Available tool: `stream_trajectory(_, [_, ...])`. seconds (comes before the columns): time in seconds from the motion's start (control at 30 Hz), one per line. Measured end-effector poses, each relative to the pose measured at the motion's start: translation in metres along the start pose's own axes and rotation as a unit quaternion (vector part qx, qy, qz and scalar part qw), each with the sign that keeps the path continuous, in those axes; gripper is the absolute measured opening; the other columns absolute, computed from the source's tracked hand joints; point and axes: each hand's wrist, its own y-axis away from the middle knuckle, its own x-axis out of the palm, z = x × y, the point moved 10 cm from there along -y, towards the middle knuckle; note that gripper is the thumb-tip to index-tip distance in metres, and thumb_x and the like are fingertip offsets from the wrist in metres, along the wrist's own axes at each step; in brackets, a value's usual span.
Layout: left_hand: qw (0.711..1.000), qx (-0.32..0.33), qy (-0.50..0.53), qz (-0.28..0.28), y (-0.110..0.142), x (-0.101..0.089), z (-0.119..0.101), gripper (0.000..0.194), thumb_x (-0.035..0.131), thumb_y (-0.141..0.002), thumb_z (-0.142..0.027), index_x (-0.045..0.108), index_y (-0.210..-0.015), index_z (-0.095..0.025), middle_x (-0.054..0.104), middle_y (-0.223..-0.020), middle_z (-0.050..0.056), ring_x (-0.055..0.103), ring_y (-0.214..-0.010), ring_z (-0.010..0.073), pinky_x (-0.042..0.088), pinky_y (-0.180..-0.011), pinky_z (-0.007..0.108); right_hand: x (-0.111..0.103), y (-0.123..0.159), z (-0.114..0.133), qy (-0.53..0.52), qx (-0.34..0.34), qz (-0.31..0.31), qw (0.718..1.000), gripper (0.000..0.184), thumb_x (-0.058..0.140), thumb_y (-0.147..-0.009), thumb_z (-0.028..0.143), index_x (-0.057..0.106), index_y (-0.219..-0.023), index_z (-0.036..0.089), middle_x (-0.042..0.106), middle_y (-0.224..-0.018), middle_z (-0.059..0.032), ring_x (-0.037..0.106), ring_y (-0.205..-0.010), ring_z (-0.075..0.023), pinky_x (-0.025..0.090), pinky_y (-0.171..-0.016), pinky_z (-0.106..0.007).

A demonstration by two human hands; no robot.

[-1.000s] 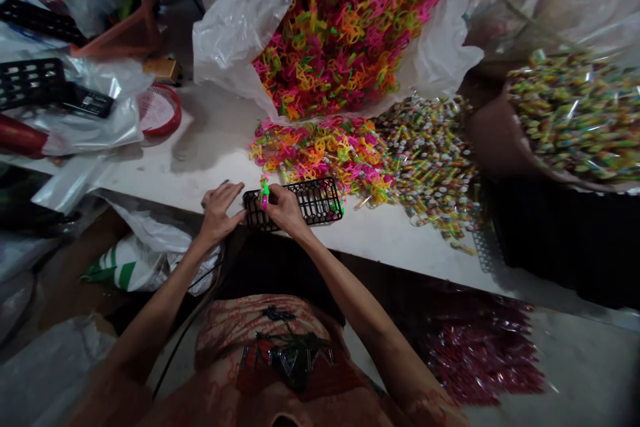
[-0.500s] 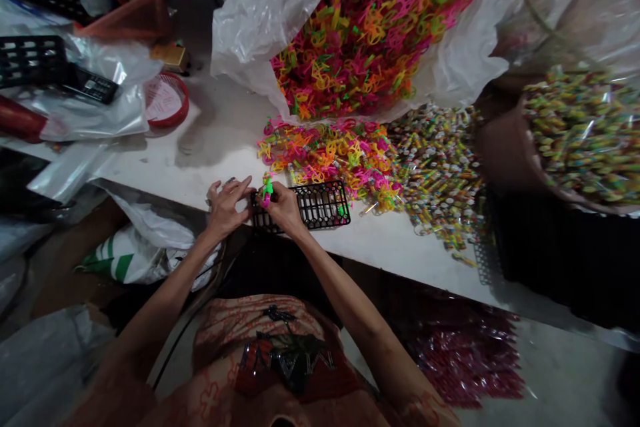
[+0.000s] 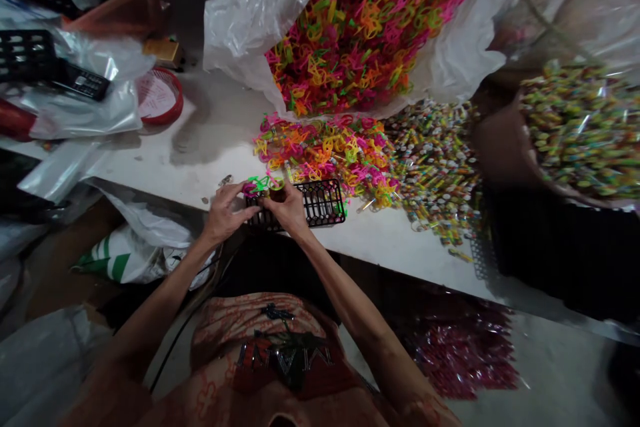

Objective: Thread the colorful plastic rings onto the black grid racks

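- Black plastic slotted rack (image 3: 323, 203): lying on the white table (image 3: 210, 120) near its front edge, directly before the person; its left end is partly covered by the hands.
- Far left: a black device with keys (image 3: 85, 82) on clear plastic wrapping, below a salmon-coloured plastic basket (image 3: 123, 13).
- Next to it: a round red-rimmed basket (image 3: 175, 110) with printed paper inside, below a small tan box (image 3: 164, 51).
- Left hand (image 3: 225, 215): at the rack's left end, thumb and index finger parted, fingertips at a small green-and-magenta plastic piece (image 3: 257, 185). Whether it grips that piece cannot be told.
- Right hand (image 3: 291, 210): over the left part of the rack, thumb and fingers closed in a pinch on a small yellow-topped piece (image 3: 277, 192).
- Behind the rack: a loose pile of neon pink, orange and yellow plastic pieces (image 3: 325, 150), in front of an open whitish plastic bag (image 3: 245, 23) holding more.
- Right of that pile: a heap of small multicoloured tubes (image 3: 440, 167), adjoining it.
- Far right: a dull pink tub (image 3: 500, 137) filled with similar wrapped pieces, beside a black object, nature unclear.
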Motion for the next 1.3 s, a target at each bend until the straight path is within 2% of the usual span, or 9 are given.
stream_trajectory(0.13, [0.984,-0.072,0.165,0.01,-0.008,0.005,0.008,0.045,0.068,-0.074,-0.055,0.071,-0.099,-0.017,0.074,-0.094,0.006,0.068,-0.089,0.0217,0.054,-0.084,0.038,0.017,0.004,0.004,-0.064,0.015,0.088,0.994,0.036,0.076,-0.056,0.04,0.052,-0.075,0.021,0.051,-0.068,0.0057,0.045,-0.064,-0.0104,0.039,-0.06,-0.023])
stream_trajectory(0.23, [0.978,-0.07,0.193,0.036,-0.01,0.009,0.009,0.05,0.068,-0.075,-0.055,0.068,-0.107,-0.016,0.073,-0.097,0.008,0.068,-0.086,0.0209,0.055,-0.08,0.036,0.022,0.006,0.005,-0.072,0.028,0.148,0.986,0.033,0.075,-0.056,0.039,0.055,-0.074,0.02,0.052,-0.069,0.0048,0.045,-0.064,-0.0103,0.038,-0.059,-0.023])
stream_trajectory(0.33, [0.995,-0.011,0.096,0.009,-0.002,-0.001,0.006,0.06,0.065,-0.08,-0.05,0.058,-0.129,-0.017,0.072,-0.108,0.01,0.067,-0.094,0.0217,0.052,-0.087,0.039,0.011,0.001,0.003,-0.041,0.015,0.118,0.992,0.027,0.073,-0.059,0.036,0.054,-0.071,0.02,0.049,-0.065,0.0058,0.044,-0.062,-0.01,0.037,-0.057,-0.023])
stream_trajectory(0.4, [0.999,0.052,-0.009,0.002,0.006,-0.005,0.001,0.062,0.065,-0.08,-0.049,0.055,-0.133,-0.018,0.071,-0.114,0.012,0.065,-0.105,0.025,0.047,-0.095,0.043,0.007,-0.002,-0.001,-0.028,0.009,0.093,0.995,0.026,0.071,-0.06,0.035,0.051,-0.07,0.021,0.047,-0.062,0.007,0.043,-0.06,-0.0097,0.036,-0.057,-0.023])
stream_trajectory(0.53, [0.977,0.133,-0.149,0.08,0.015,0.011,0.004,0.059,0.065,-0.081,-0.049,0.058,-0.132,-0.02,0.071,-0.117,0.012,0.06,-0.114,0.0295,0.038,-0.1,0.046,0.009,-0.002,-0.009,-0.005,0.004,0.065,0.998,0.022,0.067,-0.063,0.032,0.05,-0.073,0.021,0.049,-0.063,0.0071,0.045,-0.06,-0.0106,0.038,-0.058,-0.023])
stream_trajectory(0.6, [0.971,0.129,-0.172,0.101,0.014,0.016,0.012,0.062,0.064,-0.082,-0.049,0.055,-0.136,-0.02,0.072,-0.116,0.011,0.059,-0.115,0.0295,0.035,-0.099,0.045,0.011,-0.001,-0.009,0.013,-0.009,0.052,0.999,0.02,0.067,-0.065,0.032,0.053,-0.074,0.021,0.051,-0.065,0.0058,0.047,-0.062,-0.0116,0.04,-0.06,-0.024])
stream_trajectory(0.87, [0.973,0.078,-0.205,0.072,0.008,0.021,0.018,0.078,0.064,-0.077,-0.04,0.04,-0.148,-0.018,0.069,-0.123,0.01,0.055,-0.119,0.0313,0.031,-0.1,0.042,0.02,0.007,-0.004,0.088,-0.061,-0.022,0.994,0.014,0.063,-0.074,0.034,0.058,-0.074,0.021,0.061,-0.074,0.0,0.056,-0.07,-0.0155,0.044,-0.067,-0.027])
stream_trajectory(1.13, [0.969,0.063,-0.217,0.1,0.007,0.021,0.023,0.086,0.067,-0.073,-0.038,0.036,-0.15,-0.015,0.068,-0.125,0.013,0.054,-0.121,0.0324,0.029,-0.103,0.043,0.031,0.005,0.004,0.222,-0.132,-0.017,0.966,0.012,0.058,-0.081,0.031,0.056,-0.073,0.021,0.061,-0.073,-0.0003,0.055,-0.066,-0.0145,0.041,-0.065,-0.025])
stream_trajectory(1.3, [0.963,0.083,-0.209,0.149,0.008,0.022,0.024,0.086,0.067,-0.077,-0.041,0.031,-0.152,-0.019,0.067,-0.128,0.011,0.053,-0.124,0.0313,0.028,-0.103,0.043,0.024,0.009,0.01,0.184,-0.121,-0.017,0.975,0.016,0.057,-0.081,0.033,0.053,-0.072,0.022,0.06,-0.071,0.0013,0.053,-0.065,-0.0134,0.041,-0.064,-0.025])
